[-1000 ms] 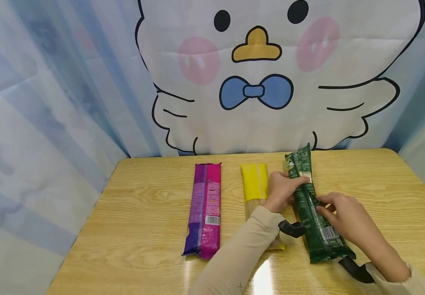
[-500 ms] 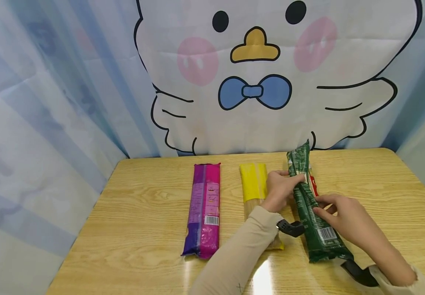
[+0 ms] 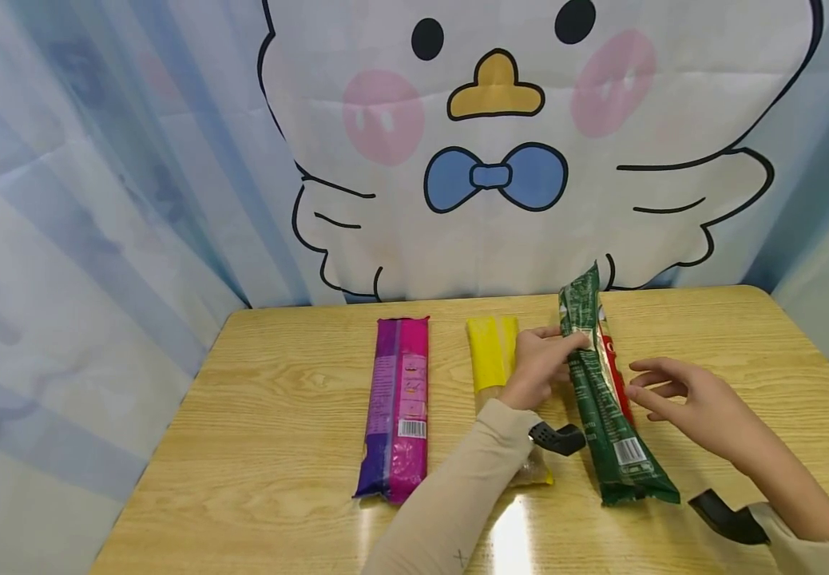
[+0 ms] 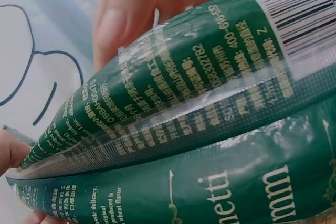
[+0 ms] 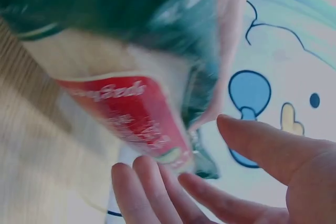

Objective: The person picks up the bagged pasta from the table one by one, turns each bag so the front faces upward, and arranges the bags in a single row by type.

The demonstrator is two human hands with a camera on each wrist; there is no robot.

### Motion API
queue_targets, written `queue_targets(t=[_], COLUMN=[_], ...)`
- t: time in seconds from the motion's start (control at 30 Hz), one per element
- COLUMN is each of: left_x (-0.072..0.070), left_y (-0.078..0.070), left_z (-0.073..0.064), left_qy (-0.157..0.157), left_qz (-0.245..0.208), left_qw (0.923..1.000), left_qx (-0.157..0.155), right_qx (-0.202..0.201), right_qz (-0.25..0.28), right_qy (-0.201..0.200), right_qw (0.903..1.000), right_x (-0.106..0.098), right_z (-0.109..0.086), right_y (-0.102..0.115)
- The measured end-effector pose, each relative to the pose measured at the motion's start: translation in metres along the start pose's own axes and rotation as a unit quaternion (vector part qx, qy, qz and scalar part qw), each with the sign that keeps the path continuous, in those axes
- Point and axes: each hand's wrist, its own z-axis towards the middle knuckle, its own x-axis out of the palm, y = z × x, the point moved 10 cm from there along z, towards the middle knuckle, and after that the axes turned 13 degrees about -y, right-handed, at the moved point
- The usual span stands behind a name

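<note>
My left hand (image 3: 538,369) grips the upper part of a green spaghetti packet (image 3: 604,423), with the thumb on its printed back. The packet is tilted on its side, so a red label (image 3: 612,367) shows along its right edge. Its seam and barcode fill the left wrist view, where the packet (image 4: 157,98) carries part of a pasta name. To its right is my right hand (image 3: 695,403), fingers spread and relaxed with nothing in them. In the right wrist view those fingers (image 5: 152,187) lie near the packet's red-labelled side.
A yellow-topped packet (image 3: 493,351) with pale contents lies left of the green one, partly covered by my left forearm. Farther left lies a pink and purple packet (image 3: 402,407). A printed curtain (image 3: 493,255) hangs right behind the wooden table (image 3: 278,415).
The green packet has turned onto its side, exposing its red label, and its top end has risen a little. My right hand has let go and moved right; my left hand keeps its grip.
</note>
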Motion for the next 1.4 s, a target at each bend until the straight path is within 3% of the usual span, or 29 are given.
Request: queue_targets(t=[0.2,0.37,0.6,0.8,1.0,1.4], left_x=[0.001,0.002,0.002,0.001,0.002,0.006], left_y=[-0.003,-0.004,-0.004,-0.003,-0.003,-0.006], left_z=[-0.001,-0.002,-0.003,-0.002,0.001,-0.004], left_qy=[0.012,0.01,0.002,0.012,0.038,0.081], left_qz=[-0.004,-0.007,-0.006,-0.012,-0.015,0.008], left_qw=[0.9999,0.9999,1.0,0.9998,0.9991,0.9967], left_qx=[0.001,-0.007,-0.007,-0.01,-0.013,-0.004], right_qx=[0.052,0.086,0.102,0.113,0.115,0.109], right_qz=[0.066,0.117,0.168,0.208,0.231,0.208], right_qy=[0.045,0.091,0.124,0.117,0.08,0.04], right_qw=[0.9954,0.9852,0.9728,0.9644,0.9628,0.9712], right_x=[0.013,0.025,0.034,0.038,0.037,0.029], right_z=[0.003,0.003,0.002,0.004,0.007,0.007], right_y=[-0.016,-0.027,-0.034,-0.036,-0.034,-0.029])
